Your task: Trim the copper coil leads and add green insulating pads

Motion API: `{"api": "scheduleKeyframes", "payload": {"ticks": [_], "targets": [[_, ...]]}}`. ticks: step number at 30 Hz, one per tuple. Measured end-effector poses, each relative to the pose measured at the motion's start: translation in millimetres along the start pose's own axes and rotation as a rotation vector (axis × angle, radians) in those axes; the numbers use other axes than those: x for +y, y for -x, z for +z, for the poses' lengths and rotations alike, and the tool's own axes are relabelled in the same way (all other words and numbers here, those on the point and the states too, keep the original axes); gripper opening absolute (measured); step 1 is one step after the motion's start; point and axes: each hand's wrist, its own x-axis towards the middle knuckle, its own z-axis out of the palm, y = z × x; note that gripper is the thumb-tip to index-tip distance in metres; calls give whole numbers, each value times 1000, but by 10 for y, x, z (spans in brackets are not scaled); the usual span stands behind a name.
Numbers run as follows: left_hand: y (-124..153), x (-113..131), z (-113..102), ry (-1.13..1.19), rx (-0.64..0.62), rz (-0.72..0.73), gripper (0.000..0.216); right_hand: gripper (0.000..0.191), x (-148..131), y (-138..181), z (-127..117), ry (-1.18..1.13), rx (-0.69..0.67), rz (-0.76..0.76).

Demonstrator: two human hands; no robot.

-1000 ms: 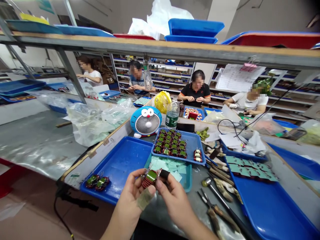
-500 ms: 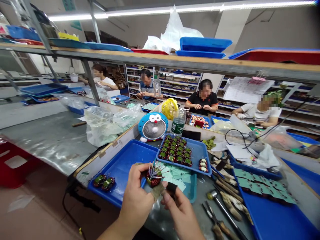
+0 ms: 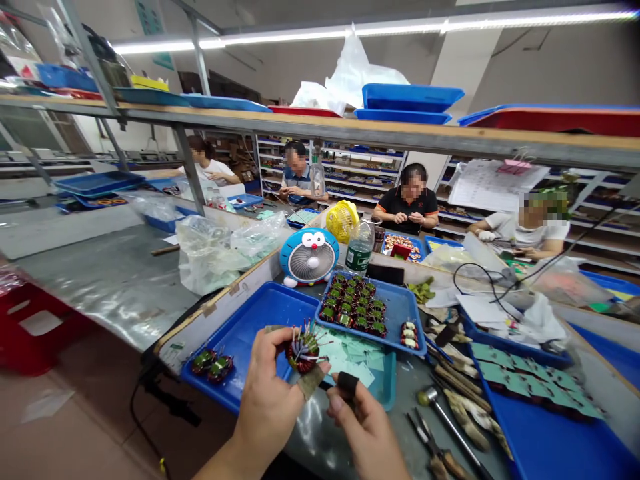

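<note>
Between the thumb and fingers of my left hand point(image 3: 267, 393) is a toroidal coil point(image 3: 303, 353) wound with dark red wire, its pale leads fanning out upward. Tan tape wraps that thumb. My right hand point(image 3: 367, 423) is beside it, apart from the coil, with thumb and index finger bent together; whether they pinch anything is too small to tell. A black cover sits on the right index finger. Two similar coils lie in the blue tray point(image 3: 260, 310) at left. Several more, topped with green, fill the smaller tray point(image 3: 407, 303) behind my hands.
A teal tray point(image 3: 390, 380) holds pale green slips. Pliers point(image 3: 425, 433) and a hammer point(image 3: 453, 420) lie at right, near a blue tray point(image 3: 550, 447) of card-covered parts. A small fan point(image 3: 310, 257) and bottle point(image 3: 359, 250) stand behind. Several people work across the bench.
My right hand has drawn slightly away from the coil and left thumb, leaving a gap. The coil has turned a little in my left hand. The view has shifted slightly.
</note>
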Motion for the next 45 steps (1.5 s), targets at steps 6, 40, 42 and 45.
{"api": "scheduleKeyframes", "payload": {"ticks": [6,40,42,45], "targets": [[-64,190,-76,680,-127,-432,64,64,131,-11,-34,-2,31,39],[-2,266,-262,1272,-442,-578,45,77,300,89,-3,15,210,17],[3,260,-252,1275,-454,-580,45,75,284,96,-57,14,180,32],[14,243,-238,1274,-463,-594,46,74,214,110,-135,11,113,67]]}}
